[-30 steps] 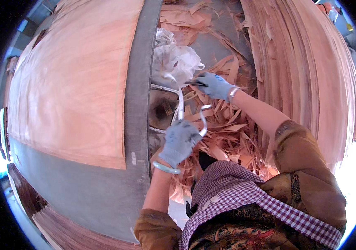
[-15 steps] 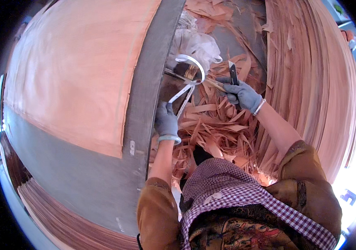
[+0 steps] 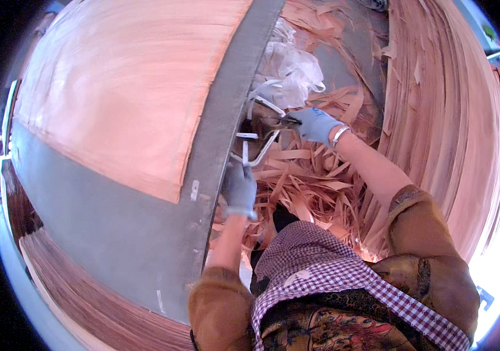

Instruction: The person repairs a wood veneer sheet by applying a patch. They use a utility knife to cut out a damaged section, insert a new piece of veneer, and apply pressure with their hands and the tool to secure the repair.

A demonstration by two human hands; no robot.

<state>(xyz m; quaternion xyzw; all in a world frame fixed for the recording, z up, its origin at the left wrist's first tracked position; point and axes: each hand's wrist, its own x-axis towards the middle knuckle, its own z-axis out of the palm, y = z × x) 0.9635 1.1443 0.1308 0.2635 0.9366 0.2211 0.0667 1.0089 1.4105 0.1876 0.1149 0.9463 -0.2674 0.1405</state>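
Observation:
My left hand [image 3: 239, 188], in a grey glove and blurred by motion, is closed on one end of a white strip [image 3: 246, 153] beside the table edge. The strip bends in loops toward my other hand. My right hand [image 3: 315, 125], also gloved, is closed round a utility knife [image 3: 290, 120]; only a dark part of it shows at the fingertips, beside the strip's upper loop. The blade cannot be made out. Below the strip, between my hands, lie dark shapes that are partly hidden and blurred.
At left, a large pinkish veneer sheet [image 3: 127, 99] covers part of a grey tabletop [image 3: 115, 225]. A tall stack of veneer [image 3: 443, 128] stands at right. Veneer scraps [image 3: 314, 181] are heaped between them, below a white plastic bag [image 3: 291, 73]. More veneer layers [image 3: 92, 292] show at lower left.
My right hand has moved left and turned, so the knife no longer points upward. My left hand has lowered slightly. The strip's round loop has changed shape, and the view has shifted a little.

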